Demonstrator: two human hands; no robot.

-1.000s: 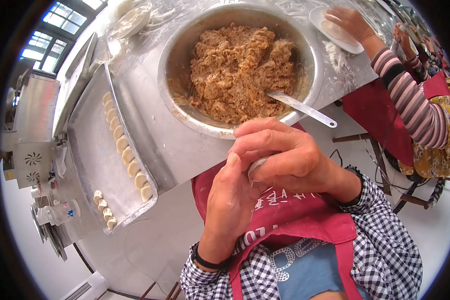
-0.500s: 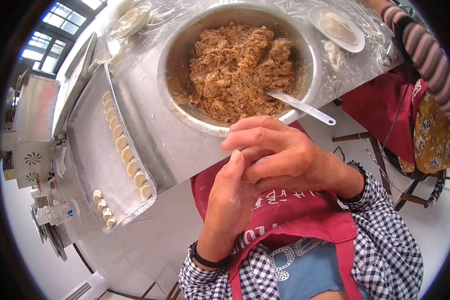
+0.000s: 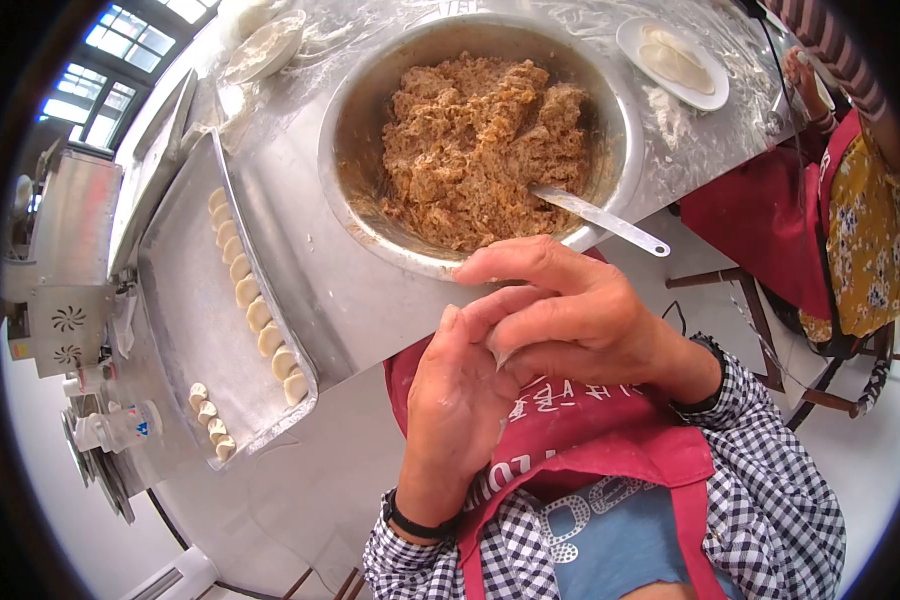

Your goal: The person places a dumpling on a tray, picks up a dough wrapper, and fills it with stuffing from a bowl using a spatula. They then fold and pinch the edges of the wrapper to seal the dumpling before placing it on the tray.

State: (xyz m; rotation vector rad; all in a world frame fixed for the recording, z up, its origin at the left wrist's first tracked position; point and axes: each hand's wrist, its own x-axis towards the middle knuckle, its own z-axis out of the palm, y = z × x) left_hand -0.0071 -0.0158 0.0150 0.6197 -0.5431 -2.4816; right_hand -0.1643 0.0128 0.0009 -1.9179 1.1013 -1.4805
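Note:
My left hand (image 3: 455, 400) is cupped in front of the red apron, its fingertips meeting those of my right hand (image 3: 580, 315). Both hands close round a small pale piece (image 3: 500, 352) that looks like dough; most of it is hidden by the fingers. Just beyond them stands a large metal bowl (image 3: 625, 150) with brown minced filling (image 3: 480, 150), and a metal spoon (image 3: 610, 220) rests in it, handle over the rim. To the left, a metal tray (image 3: 195, 300) holds a long row of dumplings (image 3: 247, 291) and a short row of smaller ones (image 3: 207, 411).
A white plate with flat wrappers (image 3: 675, 62) lies on the floury table (image 3: 370, 330) at the back right. Another dish (image 3: 265, 50) is at the back left. A co-worker in a striped sleeve (image 3: 820, 35) is at the right, beside a wooden stool (image 3: 755, 320).
My right hand's fingers have lifted and spread slightly, showing more of the pale piece. The co-worker's arm has shifted and a hand now shows at the right table edge.

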